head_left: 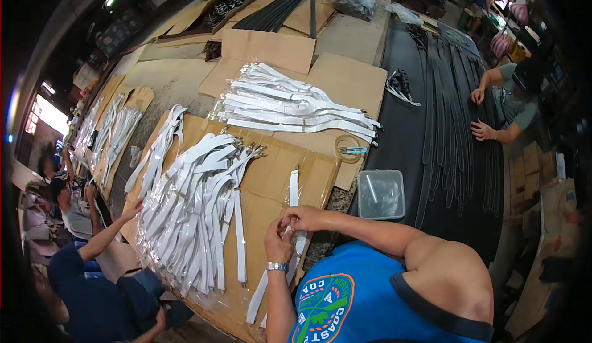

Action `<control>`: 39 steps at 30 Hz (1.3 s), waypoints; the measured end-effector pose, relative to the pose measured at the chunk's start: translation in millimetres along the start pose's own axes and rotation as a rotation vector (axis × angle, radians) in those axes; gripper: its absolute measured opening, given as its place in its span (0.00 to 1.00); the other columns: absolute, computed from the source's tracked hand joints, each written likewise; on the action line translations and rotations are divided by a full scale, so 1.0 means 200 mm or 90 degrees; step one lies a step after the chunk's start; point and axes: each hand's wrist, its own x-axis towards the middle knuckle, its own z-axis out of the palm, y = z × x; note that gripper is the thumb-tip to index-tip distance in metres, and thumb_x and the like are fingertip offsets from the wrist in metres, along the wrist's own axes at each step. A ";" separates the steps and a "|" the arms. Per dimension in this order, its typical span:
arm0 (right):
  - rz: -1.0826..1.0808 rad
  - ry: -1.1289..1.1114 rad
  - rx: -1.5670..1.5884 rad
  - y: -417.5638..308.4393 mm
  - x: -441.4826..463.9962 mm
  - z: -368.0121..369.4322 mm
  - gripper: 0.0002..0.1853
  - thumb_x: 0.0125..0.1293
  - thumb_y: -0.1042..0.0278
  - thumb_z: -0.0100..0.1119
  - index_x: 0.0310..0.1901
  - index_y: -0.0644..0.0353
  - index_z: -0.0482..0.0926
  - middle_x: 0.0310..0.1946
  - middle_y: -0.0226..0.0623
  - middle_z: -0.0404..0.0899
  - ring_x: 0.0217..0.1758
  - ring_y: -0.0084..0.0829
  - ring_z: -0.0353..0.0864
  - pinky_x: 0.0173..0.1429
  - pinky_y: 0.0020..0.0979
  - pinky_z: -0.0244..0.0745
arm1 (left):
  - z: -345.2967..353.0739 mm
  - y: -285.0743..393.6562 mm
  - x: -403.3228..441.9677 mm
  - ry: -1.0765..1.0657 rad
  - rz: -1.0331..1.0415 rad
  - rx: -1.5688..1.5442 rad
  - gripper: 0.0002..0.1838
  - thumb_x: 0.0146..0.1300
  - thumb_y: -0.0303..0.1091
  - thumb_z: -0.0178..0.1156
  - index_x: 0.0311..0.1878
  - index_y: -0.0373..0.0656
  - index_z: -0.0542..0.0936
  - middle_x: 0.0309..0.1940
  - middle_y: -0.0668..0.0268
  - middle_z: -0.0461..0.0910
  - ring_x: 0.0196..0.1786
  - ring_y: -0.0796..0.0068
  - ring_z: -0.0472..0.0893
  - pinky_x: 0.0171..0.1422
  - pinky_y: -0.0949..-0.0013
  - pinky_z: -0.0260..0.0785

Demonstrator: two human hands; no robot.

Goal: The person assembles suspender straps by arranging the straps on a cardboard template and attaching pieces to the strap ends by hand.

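My left hand [279,239], with a metal watch at its wrist, and my right hand [306,218] meet at the near edge of the cardboard. Their fingers are pinched together on a white strap [294,186], which seems to have a clear plastic sleeve. The strap runs out above and below my hands; the exact spot they grip is hidden by the fingers. Just left of them lies a large heap of white straps [191,220] in clear plastic, with metal ends at the top. Another pile of white straps [290,106] is spread out farther back.
A clear plastic box [381,194] stands to the right, near blue-handled snips [353,151] and a tape roll [345,141]. Long black straps [447,115] cover the right-hand table, where a co-worker's hands [483,130] rest. Another person's hand [132,208] touches the heap's left side.
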 end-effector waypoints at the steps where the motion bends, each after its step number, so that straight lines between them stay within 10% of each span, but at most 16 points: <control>1: 0.026 0.011 -0.065 -0.06 -0.01 -0.02 0.15 0.59 0.69 0.62 0.48 0.56 0.79 0.31 0.38 0.81 0.36 0.33 0.81 0.42 0.35 0.75 | -0.01 0.00 0.01 -0.010 -0.020 -0.004 0.25 0.56 0.19 0.67 0.59 0.37 0.78 0.48 0.55 0.85 0.49 0.64 0.84 0.54 0.64 0.77; 8: 0.108 0.055 -0.303 -0.12 0.00 -0.02 0.17 0.58 0.62 0.64 0.49 0.55 0.79 0.33 0.44 0.83 0.39 0.46 0.83 0.42 0.44 0.75 | -0.02 -0.02 0.02 -0.025 -0.038 0.038 0.28 0.56 0.18 0.67 0.62 0.37 0.76 0.47 0.58 0.85 0.47 0.67 0.84 0.53 0.64 0.77; 16: 0.059 0.124 -0.261 0.10 0.05 0.00 0.20 0.60 0.60 0.67 0.52 0.55 0.76 0.26 0.38 0.79 0.31 0.33 0.79 0.36 0.38 0.74 | -0.03 -0.15 0.07 -0.063 -0.100 0.155 0.24 0.59 0.32 0.67 0.60 0.41 0.78 0.42 0.52 0.84 0.44 0.57 0.85 0.52 0.61 0.77; 23: 0.238 0.131 -0.007 -0.05 -0.10 -0.19 0.15 0.70 0.57 0.60 0.48 0.59 0.79 0.30 0.29 0.81 0.31 0.21 0.78 0.34 0.26 0.74 | -0.05 -0.23 0.07 -0.097 -0.152 -0.191 0.24 0.63 0.18 0.62 0.63 0.34 0.74 0.42 0.71 0.78 0.41 0.82 0.78 0.46 0.78 0.73; 39: 0.306 0.088 0.363 -0.11 0.00 -0.07 0.10 0.68 0.65 0.65 0.44 0.58 0.77 0.31 0.28 0.79 0.28 0.18 0.77 0.29 0.20 0.73 | -0.16 -0.11 0.08 -0.129 -0.206 -0.359 0.19 0.68 0.24 0.59 0.61 0.32 0.75 0.47 0.63 0.82 0.44 0.82 0.80 0.49 0.77 0.73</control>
